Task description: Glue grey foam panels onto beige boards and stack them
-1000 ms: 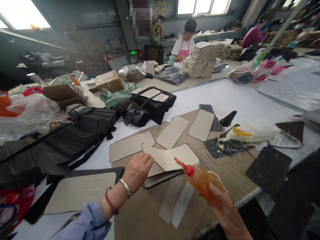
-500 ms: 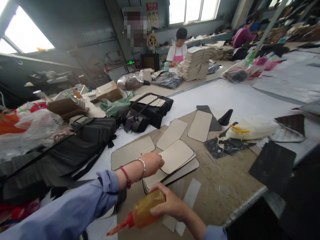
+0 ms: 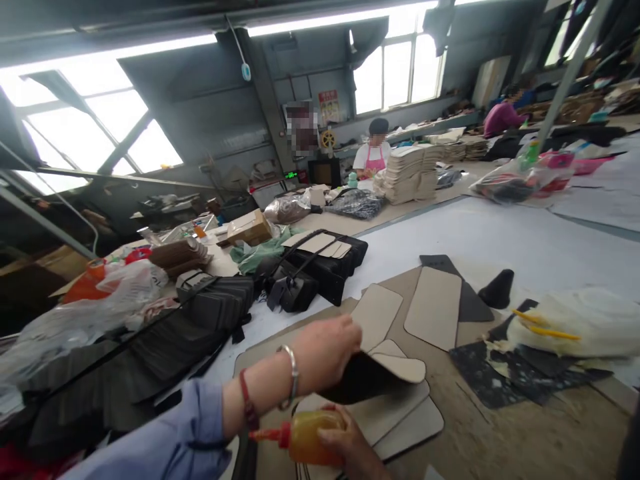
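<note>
My left hand [image 3: 325, 353], with a silver bangle and a red bracelet at the wrist, pinches the edge of a rounded beige panel [image 3: 369, 379]. The panel is lifted and curled, so its black underside shows. Beneath it lies a loose pile of similar beige panels [image 3: 417, 430] with dark edges. Close below, my right hand [image 3: 353, 443] is wrapped round a squeeze bottle [image 3: 315, 437] of amber liquid, its red nozzle pointing left. Two more beige panels, a near one [image 3: 379, 313] and a farther one [image 3: 434, 307], lie flat beyond the pile.
Strapped stacks of black pieces [image 3: 210, 320] fill the left side, beside a clear plastic bag [image 3: 120, 293]. On the right are a black cone-shaped piece [image 3: 497, 289] and a whitish bag with yellow sticks [image 3: 575, 327]. A person in a pink apron [image 3: 374, 157] sits across the table.
My left hand has raised the top panel, turning its dark underside into view. The bottle in my right hand has swung from pointing down-left to nearly level. The camera view has tilted upward.
</note>
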Demonstrator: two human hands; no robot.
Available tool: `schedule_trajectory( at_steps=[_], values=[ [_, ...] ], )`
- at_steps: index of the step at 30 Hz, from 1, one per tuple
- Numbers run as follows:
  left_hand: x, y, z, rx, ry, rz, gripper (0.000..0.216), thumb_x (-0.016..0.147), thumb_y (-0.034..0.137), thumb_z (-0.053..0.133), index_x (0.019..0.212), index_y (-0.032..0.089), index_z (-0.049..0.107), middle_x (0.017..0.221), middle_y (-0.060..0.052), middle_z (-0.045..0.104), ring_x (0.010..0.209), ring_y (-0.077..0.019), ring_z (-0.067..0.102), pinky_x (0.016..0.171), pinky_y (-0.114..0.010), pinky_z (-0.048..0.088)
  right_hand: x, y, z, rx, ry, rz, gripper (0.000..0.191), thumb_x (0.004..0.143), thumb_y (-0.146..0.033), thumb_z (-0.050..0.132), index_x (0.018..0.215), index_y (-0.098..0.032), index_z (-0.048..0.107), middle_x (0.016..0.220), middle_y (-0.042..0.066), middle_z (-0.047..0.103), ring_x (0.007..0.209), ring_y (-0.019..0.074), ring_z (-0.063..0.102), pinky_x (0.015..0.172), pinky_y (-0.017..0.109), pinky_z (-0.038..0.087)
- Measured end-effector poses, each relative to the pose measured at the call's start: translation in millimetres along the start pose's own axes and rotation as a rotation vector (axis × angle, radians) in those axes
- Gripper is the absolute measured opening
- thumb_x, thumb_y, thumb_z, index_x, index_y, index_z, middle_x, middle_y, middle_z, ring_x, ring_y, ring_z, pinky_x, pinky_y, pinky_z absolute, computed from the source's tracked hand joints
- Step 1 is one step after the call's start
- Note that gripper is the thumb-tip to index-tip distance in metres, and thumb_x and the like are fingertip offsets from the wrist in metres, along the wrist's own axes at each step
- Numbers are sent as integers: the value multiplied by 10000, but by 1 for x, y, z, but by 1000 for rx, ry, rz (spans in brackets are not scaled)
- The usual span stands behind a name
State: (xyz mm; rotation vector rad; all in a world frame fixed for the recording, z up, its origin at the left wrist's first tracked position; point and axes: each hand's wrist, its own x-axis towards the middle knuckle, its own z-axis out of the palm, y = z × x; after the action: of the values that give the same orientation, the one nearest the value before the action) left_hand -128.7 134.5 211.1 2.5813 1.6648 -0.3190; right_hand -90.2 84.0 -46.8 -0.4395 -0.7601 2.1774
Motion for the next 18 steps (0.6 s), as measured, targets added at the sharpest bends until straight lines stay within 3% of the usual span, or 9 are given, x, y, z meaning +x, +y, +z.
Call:
schedule_trajectory(
  at_steps=[2, 4, 8, 12, 18],
  values=[
    [11, -9, -45, 38, 210, -22, 124, 872, 169, 389, 852, 162, 510, 915, -34, 548, 806, -134, 554, 702, -244, 453, -1, -2, -1, 31, -42, 44, 523, 501, -403, 782, 895, -194, 506, 759, -16, 612, 699, 168, 585, 645, 285, 434],
    [17, -19, -84, 111, 431, -74, 152, 892, 179, 361, 872, 151, 509, 931, -30, 532, 840, -133, 546, 741, -262, 438, -1, -5, 0, 18, -60, 72, 508, 530, -421, 758, 900, -203, 486, 780, -4, 620, 698, 169, 585, 634, 278, 426],
    [6, -37, -134, 255, 677, -180, 182, 885, 133, 345, 900, 129, 526, 934, -18, 539, 912, -122, 526, 806, -255, 395, -3, -12, 3, -50, -32, 135, 510, 560, -417, 747, 945, -211, 483, 841, 23, 638, 751, 190, 598, 670, 297, 449],
    [-31, -61, -147, 356, 688, -338, 267, 889, 116, 267, 954, 119, 526, 988, -15, 543, 965, -118, 518, 825, -241, 354, -2, -17, 3, -161, -3, 185, 507, 555, -405, 757, 954, -209, 515, 880, 40, 651, 802, 214, 608, 704, 317, 473],
    [-121, -104, -133, 427, 588, -637, 242, 894, 113, 288, 967, 94, 518, 1059, -44, 540, 962, -129, 532, 783, -226, 364, 4, -14, -15, -337, 96, 289, 557, 468, -413, 778, 937, -223, 546, 944, 76, 663, 866, 305, 624, 733, 414, 503]
  ],
)
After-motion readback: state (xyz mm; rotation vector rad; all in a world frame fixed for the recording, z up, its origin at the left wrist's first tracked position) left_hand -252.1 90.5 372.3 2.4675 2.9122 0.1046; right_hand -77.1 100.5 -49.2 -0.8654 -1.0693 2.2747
